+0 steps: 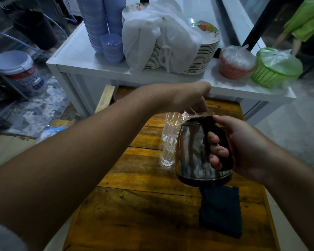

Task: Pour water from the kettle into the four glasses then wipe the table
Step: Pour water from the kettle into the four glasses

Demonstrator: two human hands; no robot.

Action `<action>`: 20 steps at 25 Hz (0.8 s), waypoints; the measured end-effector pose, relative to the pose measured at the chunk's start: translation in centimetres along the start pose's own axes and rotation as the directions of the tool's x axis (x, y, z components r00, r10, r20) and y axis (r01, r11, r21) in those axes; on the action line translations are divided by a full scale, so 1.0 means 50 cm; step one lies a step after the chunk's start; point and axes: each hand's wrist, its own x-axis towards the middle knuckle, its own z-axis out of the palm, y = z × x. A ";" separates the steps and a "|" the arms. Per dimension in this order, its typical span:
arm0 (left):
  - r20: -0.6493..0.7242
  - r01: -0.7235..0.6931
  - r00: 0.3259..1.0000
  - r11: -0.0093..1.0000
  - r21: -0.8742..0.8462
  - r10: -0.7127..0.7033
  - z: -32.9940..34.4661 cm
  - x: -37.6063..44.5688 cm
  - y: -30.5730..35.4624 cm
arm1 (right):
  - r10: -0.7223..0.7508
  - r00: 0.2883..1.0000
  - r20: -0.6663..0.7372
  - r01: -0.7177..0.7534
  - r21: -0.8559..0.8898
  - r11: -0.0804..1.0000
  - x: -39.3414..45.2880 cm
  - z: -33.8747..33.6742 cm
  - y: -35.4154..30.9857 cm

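Left arm reaches across, and the left hand point(192, 100) sits at the top of the kettle point(199, 151), fingers curled down onto the lid area; whether it pins the lid or merely touches, I cannot tell. Just left of the kettle stand the glasses point(169, 142), clustered close on the wooden surface point(143, 169); 2 or 3 show clearly, the rest hide behind the kettle. Kettle is lifted off the surface, held upright. Right hand point(243, 151) is wrapped firmly around the black handle. Dark cloth point(220, 211) lies just below, unused. Looks like the pouring step, just beginning: next calls for tipping the spout toward the nearest glass, steadily.
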 end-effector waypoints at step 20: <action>-0.044 -0.019 0.999 1.000 0.007 0.019 -0.003 -0.013 0.016 | -0.033 0.999 -0.003 0.033 0.010 0.999 -0.019 -0.003 -0.002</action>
